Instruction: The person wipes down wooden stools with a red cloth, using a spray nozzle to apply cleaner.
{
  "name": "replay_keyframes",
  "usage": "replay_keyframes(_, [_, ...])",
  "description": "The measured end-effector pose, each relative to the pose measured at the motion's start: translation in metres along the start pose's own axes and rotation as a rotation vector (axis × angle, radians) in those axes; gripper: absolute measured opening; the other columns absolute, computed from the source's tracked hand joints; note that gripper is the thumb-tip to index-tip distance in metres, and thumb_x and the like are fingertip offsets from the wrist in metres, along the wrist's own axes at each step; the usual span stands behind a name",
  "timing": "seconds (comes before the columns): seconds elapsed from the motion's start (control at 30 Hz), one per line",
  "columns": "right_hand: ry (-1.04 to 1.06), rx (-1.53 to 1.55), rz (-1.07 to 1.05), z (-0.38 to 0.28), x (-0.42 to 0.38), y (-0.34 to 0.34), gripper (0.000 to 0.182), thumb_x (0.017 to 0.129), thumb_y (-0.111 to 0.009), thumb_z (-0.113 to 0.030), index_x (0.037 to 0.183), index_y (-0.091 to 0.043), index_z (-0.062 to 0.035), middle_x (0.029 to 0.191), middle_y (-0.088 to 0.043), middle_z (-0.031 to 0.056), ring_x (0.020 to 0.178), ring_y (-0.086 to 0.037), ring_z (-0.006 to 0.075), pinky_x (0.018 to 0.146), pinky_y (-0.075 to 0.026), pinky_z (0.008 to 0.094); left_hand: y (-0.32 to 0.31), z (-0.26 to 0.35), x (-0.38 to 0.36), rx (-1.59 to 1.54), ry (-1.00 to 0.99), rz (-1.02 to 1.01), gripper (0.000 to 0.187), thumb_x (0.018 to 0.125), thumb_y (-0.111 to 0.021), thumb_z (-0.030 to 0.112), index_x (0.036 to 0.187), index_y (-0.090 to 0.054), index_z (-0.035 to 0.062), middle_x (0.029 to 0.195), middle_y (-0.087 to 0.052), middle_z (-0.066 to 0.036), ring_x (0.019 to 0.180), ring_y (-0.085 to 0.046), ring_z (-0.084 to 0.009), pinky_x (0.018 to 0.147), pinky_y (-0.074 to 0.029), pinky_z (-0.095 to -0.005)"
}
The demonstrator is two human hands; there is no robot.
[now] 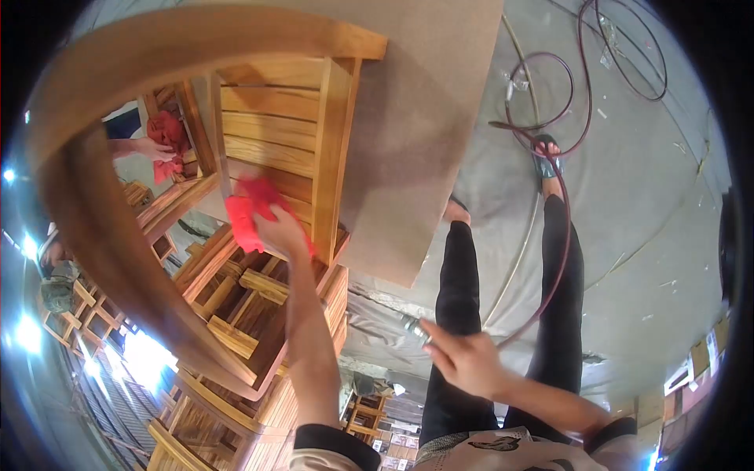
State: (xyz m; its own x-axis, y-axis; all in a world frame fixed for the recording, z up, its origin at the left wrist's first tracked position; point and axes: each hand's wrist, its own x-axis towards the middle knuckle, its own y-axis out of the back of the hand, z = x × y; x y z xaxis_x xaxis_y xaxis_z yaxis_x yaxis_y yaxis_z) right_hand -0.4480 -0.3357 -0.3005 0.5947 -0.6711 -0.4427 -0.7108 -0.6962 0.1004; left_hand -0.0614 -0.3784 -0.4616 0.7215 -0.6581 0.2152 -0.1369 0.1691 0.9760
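Observation:
My left hand is closed on a red cloth and presses it against the slatted seat of a wooden chair. The chair lies on a brown board tabletop, and its curved armrest sweeps across the left of the view. My right hand hangs beside my black-trousered leg; its fingers are loosely spread and hold nothing. A thin dark red hose runs past that hand and my legs.
Another person's hand holds a second red cloth behind the chair frame at the left. Stacked wooden chair frames fill the lower left. The hose loops over a grey sheeted floor near my sandalled foot.

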Motion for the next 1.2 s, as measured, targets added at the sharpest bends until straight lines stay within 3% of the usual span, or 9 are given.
replay_keyframes(0.13, [0.117, 0.052, -0.158, 0.019, -0.023, -0.018, 0.047, 0.092, -0.063, -0.023, 0.135, -0.053, -0.0064, 0.063, -0.065, 0.0090, 0.048, -0.061, 0.0262, 0.044, -0.048, 0.0367, 0.047, 0.008, -0.033, 0.067, -0.356, -0.417, 0.028, 0.085, -0.063, 0.019, 0.100, -0.060, -0.0053, 0.120, -0.058, -0.030, 0.116, -0.053, -0.0463, 0.099, -0.038, -0.0540])
replay_keyframes(0.33, [0.117, -0.012, -0.001, 0.076, -0.046, -0.024, 0.045, 0.091, -0.064, -0.021, 0.133, -0.055, -0.0054, 0.068, -0.068, 0.0093, 0.050, -0.063, 0.0259, 0.046, -0.050, 0.0366, 0.004, -0.008, 0.018, -0.148, -0.297, -0.205, 0.039, 0.084, -0.063, 0.014, 0.113, -0.052, -0.0076, 0.146, -0.029, -0.036, 0.136, -0.031, -0.0480, 0.111, -0.027, -0.0525])
replay_keyframes(0.47, [0.069, 0.009, -0.058, 0.094, -0.035, -0.019, 0.046, 0.088, -0.068, -0.016, 0.131, -0.057, -0.0050, 0.071, -0.069, 0.0091, 0.052, -0.064, 0.0268, 0.047, -0.051, 0.0378, -0.050, -0.088, 0.067, 0.069, -0.449, 0.135, 0.045, 0.082, -0.066, 0.011, 0.122, -0.053, -0.0061, 0.134, -0.048, -0.034, 0.127, -0.045, -0.0467, 0.108, -0.034, -0.0518])
replay_keyframes(0.57, [0.007, 0.002, -0.007, 0.096, -0.029, -0.007, 0.045, 0.085, -0.070, -0.013, 0.128, -0.059, -0.0033, 0.074, -0.069, 0.0117, 0.055, -0.064, 0.0288, 0.049, -0.050, 0.0382, -0.029, -0.025, 0.107, -0.419, -0.050, -0.098, 0.048, 0.086, -0.067, 0.029, 0.120, -0.058, -0.0044, 0.114, -0.063, -0.028, 0.107, -0.061, -0.0408, 0.094, -0.047, -0.0500])
replay_keyframes(0.63, [-0.055, 0.030, -0.054, 0.094, -0.030, -0.005, 0.046, 0.085, -0.071, -0.011, 0.128, -0.058, -0.0015, 0.077, -0.069, 0.0143, 0.056, -0.064, 0.0300, 0.050, -0.050, 0.0393, -0.032, -0.027, 0.130, 0.217, 0.167, 0.064, 0.052, 0.089, -0.065, 0.037, 0.118, -0.060, -0.0049, 0.108, -0.067, -0.026, 0.100, -0.065, -0.0386, 0.088, -0.050, -0.0483])
replay_keyframes(0.7, [-0.023, 0.007, -0.040, 0.091, -0.021, -0.004, 0.046, 0.086, -0.069, -0.013, 0.130, -0.057, -0.0030, 0.075, -0.068, 0.0121, 0.055, -0.064, 0.0293, 0.049, -0.049, 0.0388, -0.030, -0.009, 0.103, -0.362, 0.205, 0.013, 0.053, 0.096, -0.057, 0.039, 0.118, -0.059, -0.0096, 0.114, -0.065, -0.026, 0.105, -0.062, -0.0413, 0.094, -0.046, -0.0488])
replay_keyframes(0.77, [0.020, 0.029, -0.024, 0.088, -0.016, -0.010, 0.048, 0.087, -0.069, -0.015, 0.132, -0.055, -0.0046, 0.068, -0.066, 0.0097, 0.053, -0.063, 0.0273, 0.048, -0.049, 0.0384, 0.004, 0.052, 0.034, -0.234, 0.014, -0.048, 0.048, 0.102, -0.047, 0.030, 0.128, -0.055, -0.0088, 0.132, -0.054, -0.027, 0.127, -0.049, -0.0394, 0.107, -0.037, -0.0448])
replay_keyframes(0.87, [0.042, 0.053, -0.073, 0.079, -0.006, -0.010, 0.049, 0.088, -0.068, -0.017, 0.134, -0.054, -0.0052, 0.068, -0.067, 0.0092, 0.051, -0.062, 0.0268, 0.047, -0.048, 0.0378, 0.030, 0.068, -0.055, -0.155, -0.383, -0.203, 0.043, 0.099, -0.051, 0.030, 0.127, -0.059, -0.0018, 0.131, -0.055, -0.025, 0.109, -0.054, -0.0367, 0.098, -0.040, -0.0468])
replay_keyframes(1.2, [0.076, 0.115, 0.010, 0.068, 0.023, -0.004, 0.054, 0.086, -0.070, -0.012, 0.135, -0.052, -0.0009, 0.062, -0.062, 0.0083, 0.045, -0.057, 0.0239, 0.043, -0.045, 0.0355, -0.015, -0.010, 0.117, -0.216, -0.446, -0.112, 0.032, 0.099, -0.050, 0.017, 0.125, -0.058, 0.0012, 0.116, -0.061, -0.018, 0.103, -0.059, -0.0339, 0.092, -0.045, -0.0477])
